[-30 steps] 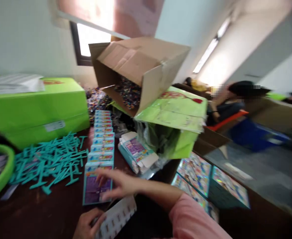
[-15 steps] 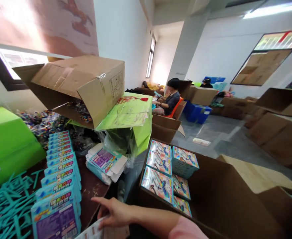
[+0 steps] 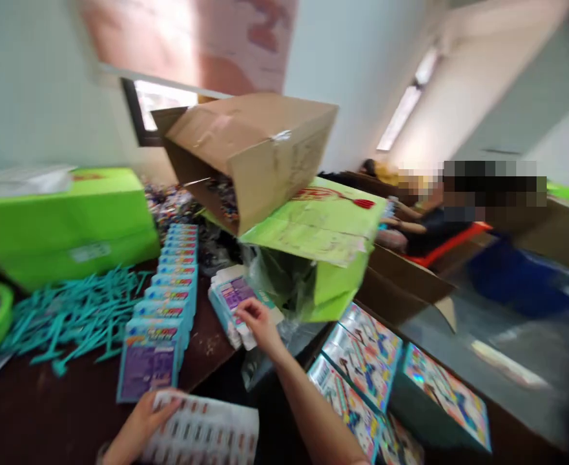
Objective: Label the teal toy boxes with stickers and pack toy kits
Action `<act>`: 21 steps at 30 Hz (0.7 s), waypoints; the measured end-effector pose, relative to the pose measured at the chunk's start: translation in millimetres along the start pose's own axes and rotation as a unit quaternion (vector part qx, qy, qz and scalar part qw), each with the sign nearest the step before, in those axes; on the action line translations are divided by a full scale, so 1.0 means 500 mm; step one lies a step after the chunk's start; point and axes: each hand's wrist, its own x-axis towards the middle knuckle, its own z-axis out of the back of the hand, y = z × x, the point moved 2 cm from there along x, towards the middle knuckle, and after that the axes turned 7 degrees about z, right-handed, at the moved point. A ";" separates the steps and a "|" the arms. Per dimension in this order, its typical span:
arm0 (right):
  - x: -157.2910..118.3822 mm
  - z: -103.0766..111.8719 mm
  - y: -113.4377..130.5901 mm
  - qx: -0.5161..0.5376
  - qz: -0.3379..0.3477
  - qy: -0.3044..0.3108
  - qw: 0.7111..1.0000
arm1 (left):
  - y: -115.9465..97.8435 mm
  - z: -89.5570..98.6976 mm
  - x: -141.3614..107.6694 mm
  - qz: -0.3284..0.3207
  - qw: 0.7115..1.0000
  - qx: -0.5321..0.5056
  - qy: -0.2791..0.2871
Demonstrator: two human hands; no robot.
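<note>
Low in front of the body, a printed sheet (image 3: 209, 426) is gripped at its left edge between the left hand's (image 3: 141, 416) thumb and fingers. Farther out, the right hand (image 3: 262, 326) is over a small pile of cartons (image 3: 230, 292), fingertips narrow; whether they pinch one I cannot tell. Thin card probably wants a light edge pinch, sheet held flat, well off the overlapping row of cartons (image 3: 148, 365) beside teal plastic pieces (image 3: 78, 316).
</note>
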 end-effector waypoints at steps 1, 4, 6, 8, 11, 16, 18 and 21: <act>0.042 -0.007 -0.003 -0.003 -0.004 0.010 1.000 | -0.001 0.000 0.000 0.002 0.999 -0.034 -0.006; 0.170 -0.059 -0.034 -0.053 0.002 0.040 0.998 | 0.000 0.016 0.006 0.005 0.992 -0.123 0.005; 0.250 -0.106 -0.068 -0.094 0.013 0.054 0.994 | 0.013 0.028 0.015 0.012 0.985 -0.171 0.032; 0.325 -0.155 -0.105 -0.122 0.019 0.065 0.990 | 0.034 0.037 0.022 0.016 0.978 -0.198 0.063; 0.431 -0.218 -0.160 -0.155 0.022 0.082 0.984 | 0.075 0.058 0.026 0.028 0.971 -0.233 0.054; 0.555 -0.290 -0.229 -0.225 0.045 0.098 0.968 | 0.143 0.130 0.012 0.060 0.959 -0.275 -0.002; 0.575 -0.309 -0.250 -0.259 0.056 0.112 0.958 | 0.168 0.160 0.011 0.063 0.960 -0.274 -0.007; 0.585 -0.324 -0.273 -0.309 0.075 0.130 0.939 | 0.200 0.191 0.023 0.059 0.964 -0.258 -0.010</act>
